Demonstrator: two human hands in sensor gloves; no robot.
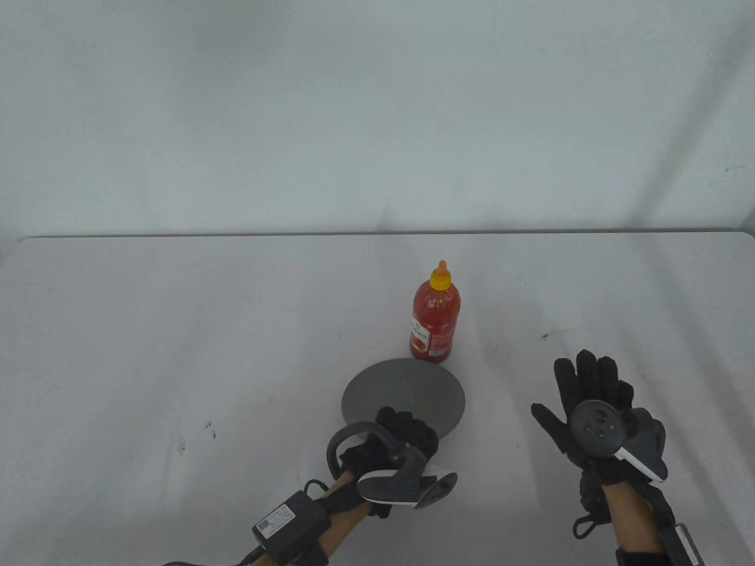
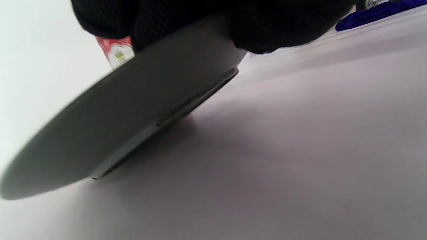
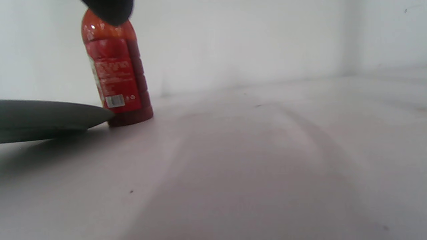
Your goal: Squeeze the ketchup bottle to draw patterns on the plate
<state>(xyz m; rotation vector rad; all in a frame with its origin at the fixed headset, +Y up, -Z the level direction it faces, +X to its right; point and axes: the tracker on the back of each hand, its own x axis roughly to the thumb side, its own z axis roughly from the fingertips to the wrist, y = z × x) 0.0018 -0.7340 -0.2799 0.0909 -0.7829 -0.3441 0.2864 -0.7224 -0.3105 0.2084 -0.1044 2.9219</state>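
Observation:
A red ketchup bottle with a yellow cap stands upright at the table's middle. A round dark grey plate lies just in front of it. My left hand grips the plate's near rim, with its fingers curled over the edge. In the left wrist view the gloved fingers lie on the plate, and the bottle's label shows behind. My right hand is open with fingers spread, right of the plate, and holds nothing. The right wrist view shows the bottle and the plate's edge.
The white table bears only small dark specks. Its far edge meets a white wall. A blue object shows at the top right of the left wrist view.

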